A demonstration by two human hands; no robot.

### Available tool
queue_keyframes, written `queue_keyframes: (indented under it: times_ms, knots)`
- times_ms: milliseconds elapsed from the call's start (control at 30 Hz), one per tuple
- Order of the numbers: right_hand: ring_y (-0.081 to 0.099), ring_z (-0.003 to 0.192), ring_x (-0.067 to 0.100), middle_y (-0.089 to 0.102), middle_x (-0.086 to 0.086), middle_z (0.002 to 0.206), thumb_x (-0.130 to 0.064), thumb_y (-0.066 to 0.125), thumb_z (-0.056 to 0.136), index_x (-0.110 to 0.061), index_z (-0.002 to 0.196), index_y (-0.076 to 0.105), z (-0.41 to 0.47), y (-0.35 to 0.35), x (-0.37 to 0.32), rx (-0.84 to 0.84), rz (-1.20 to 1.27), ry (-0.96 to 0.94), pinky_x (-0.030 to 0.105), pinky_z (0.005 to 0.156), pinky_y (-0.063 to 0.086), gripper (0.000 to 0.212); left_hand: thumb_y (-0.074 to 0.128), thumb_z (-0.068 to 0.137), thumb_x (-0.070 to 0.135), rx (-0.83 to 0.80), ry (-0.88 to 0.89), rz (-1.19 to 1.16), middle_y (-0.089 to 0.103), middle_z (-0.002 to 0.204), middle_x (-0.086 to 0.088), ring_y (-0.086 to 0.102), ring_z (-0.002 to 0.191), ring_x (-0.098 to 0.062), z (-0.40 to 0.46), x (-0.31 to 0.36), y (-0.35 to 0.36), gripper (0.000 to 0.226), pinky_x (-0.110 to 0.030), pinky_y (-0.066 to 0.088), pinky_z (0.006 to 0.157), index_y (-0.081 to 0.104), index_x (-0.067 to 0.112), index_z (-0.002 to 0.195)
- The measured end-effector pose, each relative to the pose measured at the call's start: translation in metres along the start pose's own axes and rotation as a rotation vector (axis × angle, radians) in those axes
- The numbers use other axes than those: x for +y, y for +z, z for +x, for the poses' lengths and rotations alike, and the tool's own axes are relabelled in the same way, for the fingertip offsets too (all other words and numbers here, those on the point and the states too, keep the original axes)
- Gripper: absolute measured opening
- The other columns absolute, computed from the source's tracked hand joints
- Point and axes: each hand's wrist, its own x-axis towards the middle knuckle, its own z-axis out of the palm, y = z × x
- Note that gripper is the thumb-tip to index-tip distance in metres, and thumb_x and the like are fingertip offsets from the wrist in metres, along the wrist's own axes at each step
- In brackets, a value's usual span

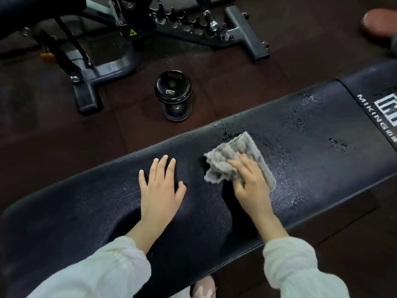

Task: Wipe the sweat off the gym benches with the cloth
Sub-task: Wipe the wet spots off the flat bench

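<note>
My shoe [204,287] shows just under the near edge of the bench [214,211], between my pale sleeves [296,267]. My left hand [160,190] lies flat on the black pad, fingers spread and holding nothing. Beside it toward the logo end, my right hand [250,181] presses down on the grey cloth [234,160], fingers curled over its crumpled folds. The pad around my left hand looks dull and dry; past the cloth, wet droplets [300,123] glisten up to the white lettering [369,110], with open pad all that way. Beyond the far edge, a dumbbell [173,94] stands on end on the dark floor [53,136], well apart from the bench, and behind it stands a grey machine frame [247,33].
</note>
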Motion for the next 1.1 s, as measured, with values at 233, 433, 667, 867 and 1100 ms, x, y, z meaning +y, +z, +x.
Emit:
queue_keyframes:
  times_ms: [233, 433, 667, 867, 1100]
  knots:
    - [0.037, 0.131, 0.033, 0.049, 0.016, 0.134, -0.008, 0.044, 0.068, -0.008, 0.114, 0.063, 0.051, 0.035, -0.052, -0.217, 0.006, -0.144, 0.046, 0.112, 0.017, 0.05, 0.037, 0.081, 0.034, 0.108, -0.043, -0.074, 0.059, 0.118, -0.013, 0.055, 0.112, -0.031, 0.005, 0.0, 0.001, 0.051, -0.06, 0.032, 0.099, 0.063, 0.007, 0.114]
    - [0.045, 0.122, 0.029, 0.058, 0.012, 0.125, -0.017, 0.038, 0.075, -0.012, 0.111, 0.066, 0.028, -0.001, 0.006, -0.176, -0.013, -0.239, 0.049, 0.105, 0.031, 0.045, 0.048, 0.082, 0.024, 0.184, -0.064, -0.117, 0.056, 0.117, -0.017, 0.052, 0.113, -0.033, 0.026, -0.014, 0.0, 0.043, -0.059, 0.026, 0.102, 0.061, 0.005, 0.117]
    - [0.04, 0.127, 0.034, 0.053, 0.018, 0.129, -0.014, 0.04, 0.069, -0.008, 0.111, 0.065, 0.095, 0.028, -0.037, -0.041, 0.003, 0.074, 0.047, 0.111, 0.018, 0.049, 0.035, 0.082, 0.03, 0.185, -0.11, -0.148, 0.057, 0.115, -0.017, 0.053, 0.111, -0.035, 0.033, -0.01, 0.004, 0.048, -0.06, 0.029, 0.101, 0.061, 0.004, 0.114]
    - [0.046, 0.123, 0.03, 0.058, 0.012, 0.125, -0.007, 0.044, 0.071, -0.01, 0.11, 0.065, 0.051, 0.039, -0.052, -0.337, 0.029, -0.343, 0.045, 0.108, 0.021, 0.044, 0.036, 0.08, 0.031, 0.186, -0.118, -0.105, 0.057, 0.115, -0.018, 0.052, 0.112, -0.036, 0.034, -0.009, 0.007, 0.047, -0.061, 0.03, 0.099, 0.061, 0.002, 0.108]
    - [0.042, 0.121, 0.028, 0.055, 0.015, 0.127, -0.011, 0.044, 0.076, -0.009, 0.115, 0.063, 0.075, -0.004, 0.007, -0.003, -0.038, -0.007, 0.038, 0.107, 0.028, 0.043, 0.036, 0.081, 0.028, 0.207, -0.136, -0.131, 0.056, 0.111, -0.017, 0.052, 0.108, -0.034, 0.04, -0.01, 0.007, 0.044, -0.059, 0.032, 0.1, 0.061, 0.005, 0.108]
